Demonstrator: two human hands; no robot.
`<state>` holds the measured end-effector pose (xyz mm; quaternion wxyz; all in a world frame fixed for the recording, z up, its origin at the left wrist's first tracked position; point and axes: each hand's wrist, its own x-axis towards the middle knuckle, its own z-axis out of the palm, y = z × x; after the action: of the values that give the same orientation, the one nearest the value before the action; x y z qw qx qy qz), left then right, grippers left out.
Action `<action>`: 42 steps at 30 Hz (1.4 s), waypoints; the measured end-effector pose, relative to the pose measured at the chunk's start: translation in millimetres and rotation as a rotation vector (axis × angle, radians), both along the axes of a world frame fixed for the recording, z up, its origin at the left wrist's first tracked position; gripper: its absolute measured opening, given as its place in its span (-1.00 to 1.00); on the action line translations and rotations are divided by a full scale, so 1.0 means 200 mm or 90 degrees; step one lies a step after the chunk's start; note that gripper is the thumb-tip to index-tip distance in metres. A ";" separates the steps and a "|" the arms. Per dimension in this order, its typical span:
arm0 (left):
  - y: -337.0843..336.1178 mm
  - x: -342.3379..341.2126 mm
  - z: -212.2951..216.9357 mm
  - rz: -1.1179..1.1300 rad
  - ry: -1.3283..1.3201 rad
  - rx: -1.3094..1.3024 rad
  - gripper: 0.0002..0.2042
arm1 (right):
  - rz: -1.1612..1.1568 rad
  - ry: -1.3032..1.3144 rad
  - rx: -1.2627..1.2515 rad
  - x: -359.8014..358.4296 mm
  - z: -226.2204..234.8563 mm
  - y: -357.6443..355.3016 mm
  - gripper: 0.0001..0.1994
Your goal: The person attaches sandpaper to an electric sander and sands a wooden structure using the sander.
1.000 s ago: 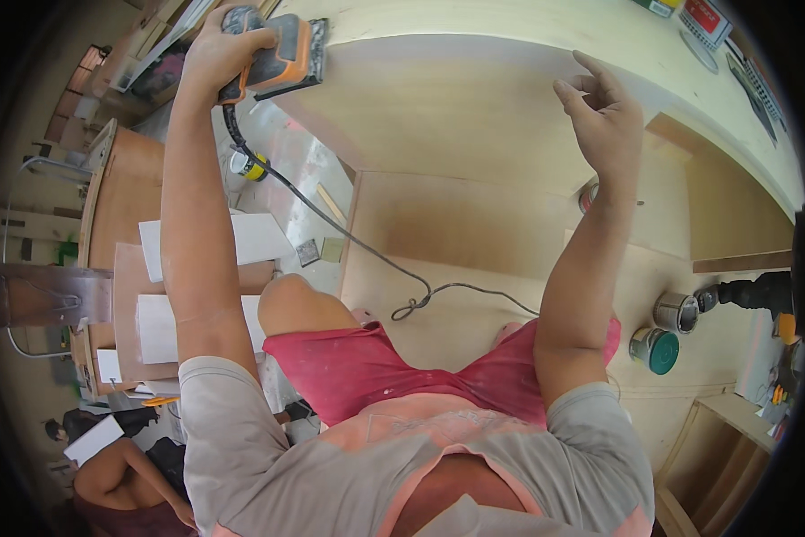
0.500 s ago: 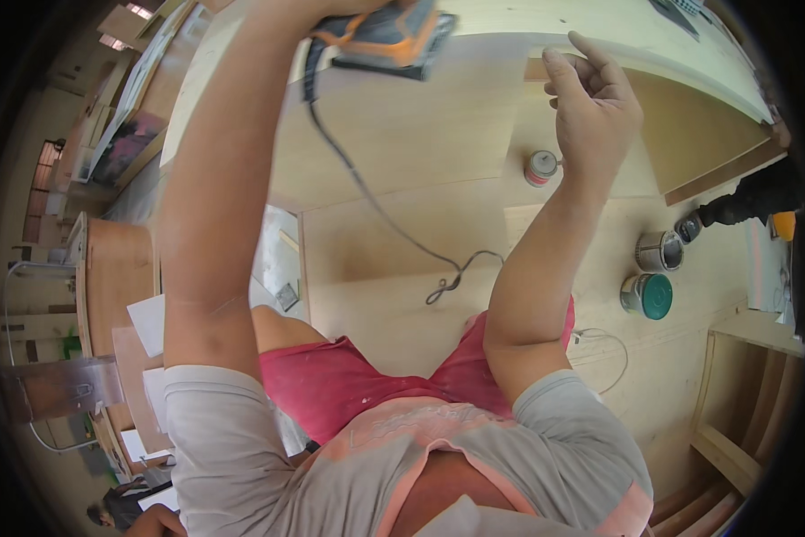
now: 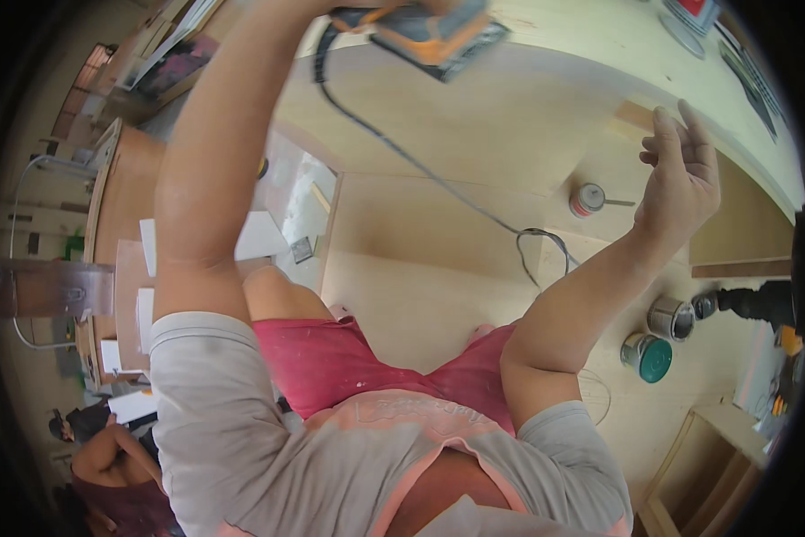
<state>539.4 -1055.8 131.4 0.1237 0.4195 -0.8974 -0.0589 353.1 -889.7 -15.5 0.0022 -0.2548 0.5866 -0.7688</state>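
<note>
At the top edge my left hand (image 3: 311,7) grips an orange and grey power sander (image 3: 434,40), which is blurred and tilted over the front of a pale wooden worktop (image 3: 573,27). Most of that hand lies outside the picture. From the sander's rear a dark cord (image 3: 402,154) hangs down and loops near my right forearm. My right hand (image 3: 680,183) is raised at the right, open and holding nothing, its dusty fingers stretched up beside the worktop's front edge.
On the plywood floor stand a small can (image 3: 587,200) with a stick, a dark-rimmed tin (image 3: 671,319) and a green-lidded tub (image 3: 646,357). A wooden frame (image 3: 689,456) sits lower right. Another person (image 3: 120,465) is at lower left, near a wooden cabinet (image 3: 134,179).
My view has shifted, bringing more of the worktop's right side in. The sander, with my left hand, appears farther right. My right hand has moved right and lower in the picture, still open.
</note>
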 end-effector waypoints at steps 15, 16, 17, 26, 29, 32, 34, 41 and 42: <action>-0.53 1.38 -0.36 0.390 0.311 -0.071 -0.21 | 0.127 -0.033 0.051 0.13 -0.14 -0.30 -0.73; -0.49 1.38 -0.44 0.437 0.390 -0.103 -0.22 | 0.138 -0.032 0.051 0.12 -0.15 -0.31 -0.73; -0.44 1.35 -0.51 0.483 0.468 -0.139 -0.23 | 0.149 -0.032 0.048 0.12 -0.16 -0.32 -0.73; -0.12 0.86 -1.04 0.298 0.864 -0.300 -0.26 | 0.224 -0.012 0.071 0.21 -0.15 -0.35 -0.71; -0.06 0.75 -1.20 0.161 0.722 -0.412 -0.29 | 0.291 0.026 0.082 0.28 -0.14 -0.37 -0.70; 0.00 0.74 -1.22 0.062 0.357 -0.492 -0.36 | 0.314 0.058 0.104 0.35 -0.11 -0.36 -0.69; 0.02 0.73 -1.25 0.008 0.314 -0.482 -0.39 | 0.334 0.076 0.112 0.38 -0.11 -0.35 -0.69; -0.08 0.88 -1.30 0.060 0.378 -0.471 -0.40 | 0.267 0.160 0.144 0.35 -0.05 -0.26 -0.68; -0.09 0.89 -1.29 0.051 0.389 -0.468 -0.40 | 0.241 0.179 0.132 0.31 -0.05 -0.24 -0.68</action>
<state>717.7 -1074.1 -126.9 0.5245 0.3452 -0.7644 0.1466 414.2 -938.7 -24.8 0.0908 -0.4632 0.5987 -0.6472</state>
